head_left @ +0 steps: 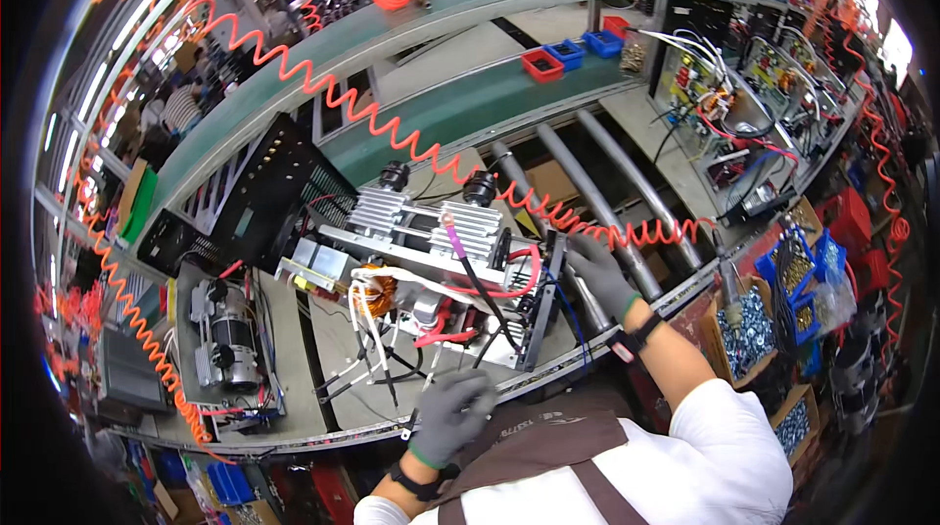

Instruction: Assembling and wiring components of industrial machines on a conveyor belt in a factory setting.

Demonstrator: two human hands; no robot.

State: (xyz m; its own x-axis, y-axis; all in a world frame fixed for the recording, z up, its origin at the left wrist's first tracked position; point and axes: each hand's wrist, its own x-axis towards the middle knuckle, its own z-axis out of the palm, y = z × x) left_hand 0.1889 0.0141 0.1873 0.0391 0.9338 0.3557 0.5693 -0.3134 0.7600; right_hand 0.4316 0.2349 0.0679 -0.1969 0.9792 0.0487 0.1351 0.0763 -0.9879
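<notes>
Both my hands wear grey gloves with green cuffs. My left hand [455, 415] hovers over the bench's near edge, its fingers curled; what they hold, if anything, is hidden. Close to it hang loose white and black leads [384, 354] with metal terminals. My right hand [599, 275] is beside the black end panel [544, 302] of an open electrical unit, fingers stretched along its outer side. On that unit sit ribbed aluminium heat sinks [468, 227], a copper-wound coil [374, 292], red cables and a black cable with a purple sleeve [455, 243].
Metal rollers [597, 194] run past the unit's right side, with a coiled orange air hose [392, 128] stretched above. Another unit [233, 334] stands left, more wired units [725, 104] at far right. A box of bolts [746, 329] is near my right arm. Small red and blue bins [564, 53] line the back.
</notes>
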